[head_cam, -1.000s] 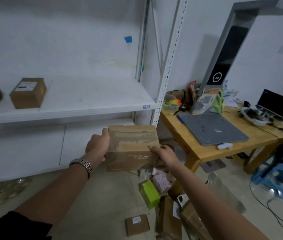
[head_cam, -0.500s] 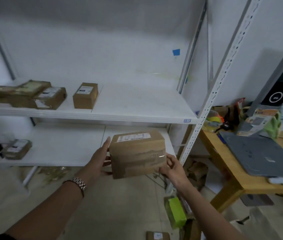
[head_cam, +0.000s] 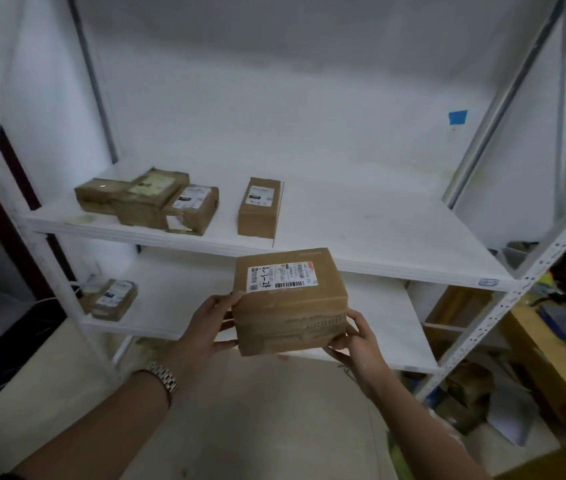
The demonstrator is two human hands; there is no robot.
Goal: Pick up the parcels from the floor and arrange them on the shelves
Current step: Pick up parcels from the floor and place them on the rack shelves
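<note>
I hold a brown cardboard parcel (head_cam: 292, 306) with a white shipping label on top, in front of the white shelf unit. My left hand (head_cam: 210, 327) grips its left side, thumb near the label corner. My right hand (head_cam: 356, 344) grips its lower right corner. The parcel hangs just below the front edge of the upper shelf (head_cam: 378, 237). On that shelf lie three parcels in a cluster (head_cam: 149, 199) and one separate parcel (head_cam: 260, 206). The lower shelf (head_cam: 188, 306) carries a small parcel (head_cam: 115, 299) at its left end.
A perforated shelf upright (head_cam: 524, 289) slants up at the right. Beyond it stand a wooden table (head_cam: 551, 362) and boxes on the floor (head_cam: 468, 393). A dark doorway edge (head_cam: 4, 168) is at the left. Bare floor (head_cam: 257, 427) lies under my arms.
My view has swung left and closer to the shelves. The parcel has risen toward the upper shelf's front edge, its label now facing up. Both hands keep their hold.
</note>
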